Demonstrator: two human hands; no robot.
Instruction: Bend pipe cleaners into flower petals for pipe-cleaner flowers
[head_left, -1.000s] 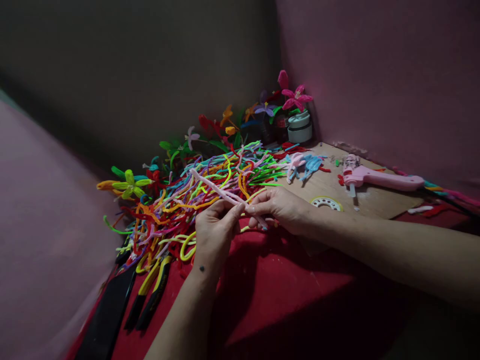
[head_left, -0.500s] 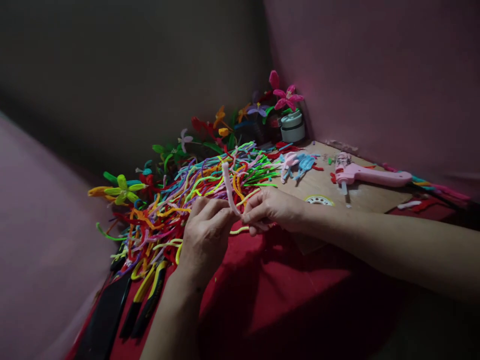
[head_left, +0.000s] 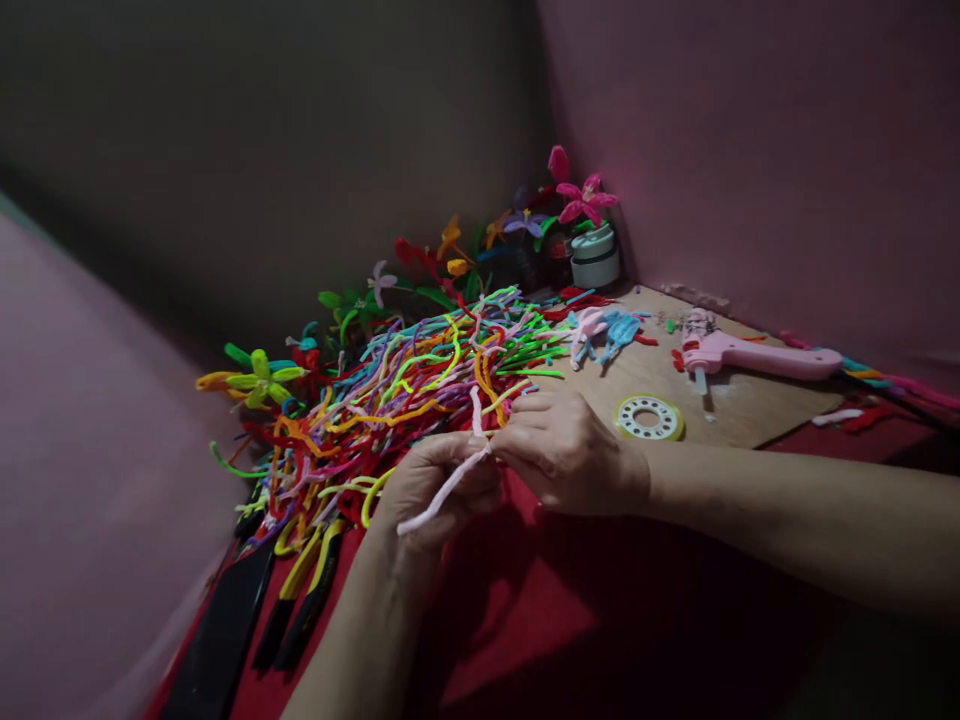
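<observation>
A pale pink pipe cleaner (head_left: 444,498) is pinched between my two hands, just in front of a colourful pile. My left hand (head_left: 431,490) is closed on it, thumb on top, and one length hangs down across that hand toward the wrist. A shorter end stands up between the hands. My right hand (head_left: 566,450) is closed with its fingertips at the bend, touching the left thumb area; its fingers partly hide the join. Behind them spreads the heap of many-coloured pipe cleaners (head_left: 420,350).
A pink glue gun (head_left: 772,358) and a tape roll (head_left: 649,418) lie on a wooden board (head_left: 739,418) at the right. Yellow-and-black pliers (head_left: 304,595) and a flat black object (head_left: 217,635) lie at left. Pipe-cleaner flowers (head_left: 262,378) and a pale lidded jar (head_left: 596,258) stand along the wall.
The pink pipe cleaner pointed up and left, then stood upright; now it is bent, one length folded down over my left hand. My right hand has turned over, knuckles up.
</observation>
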